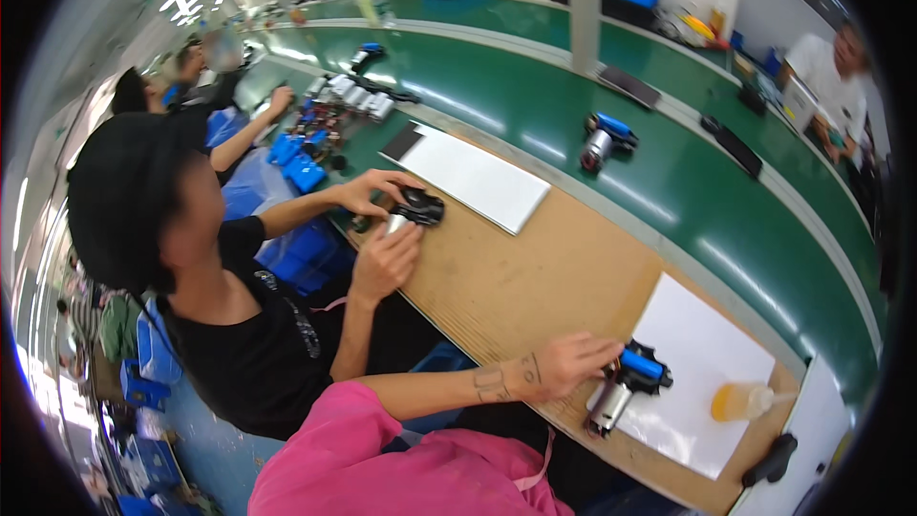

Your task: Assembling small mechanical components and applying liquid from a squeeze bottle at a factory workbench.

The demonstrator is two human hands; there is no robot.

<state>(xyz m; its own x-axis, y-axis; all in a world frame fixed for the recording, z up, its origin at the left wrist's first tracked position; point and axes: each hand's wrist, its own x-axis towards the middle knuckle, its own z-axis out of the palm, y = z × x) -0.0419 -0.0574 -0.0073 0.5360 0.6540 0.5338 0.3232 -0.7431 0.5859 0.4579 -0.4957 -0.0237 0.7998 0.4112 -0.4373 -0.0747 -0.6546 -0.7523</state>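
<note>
My left hand (571, 363) reaches in from a pink sleeve, fingers pinched together at the upper left edge of a small device. This device (616, 401) has a silver motor-like cylinder, a black body and a bright blue part on top. It is at the near left side of a white sheet (712, 349) on a brown work board. My fingertips appear to grip its edge beside the blue part; the thumb is partly hidden. My right hand is not in view. A squat bottle (734, 401) of yellow liquid with a pale nozzle is on the sheet's right side.
To my left, a co-worker in a black cap (124, 201) handles a similar black-and-silver device (420, 207). A white panel (478, 177) lies beyond on the board. The green conveyor (535, 124) carries another device (604, 140). A black-handled object (770, 460) lies at the right edge.
</note>
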